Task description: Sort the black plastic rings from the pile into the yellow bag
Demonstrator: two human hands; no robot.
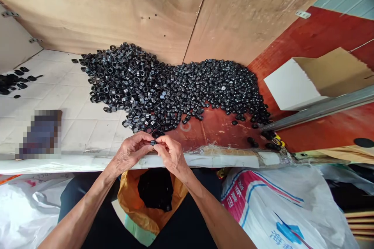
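Just above the table's front edge, my left hand (pixel 136 149) and my right hand (pixel 171 151) meet, both closed in a pinch. Between their fingertips is a small black plastic part (pixel 153 142), gripped from both sides; its exact kind is too small to tell. Right behind the hands lies a heap of black plastic rings (pixel 128 76). It runs into a second heap of smaller black round pieces (pixel 216 81) on the right. Below my wrists, an orange-lined bag (pixel 128 198) stands open between my legs, with black pieces inside.
Wooden boards (pixel 117 11) close off the back of the table. An open cardboard box (pixel 292 85) and a metal bar (pixel 315 109) are at right. More black pieces (pixel 22 79) and a blurred-out flat object (pixel 41 134) lie at left. White sacks (pixel 277 202) fill the floor.
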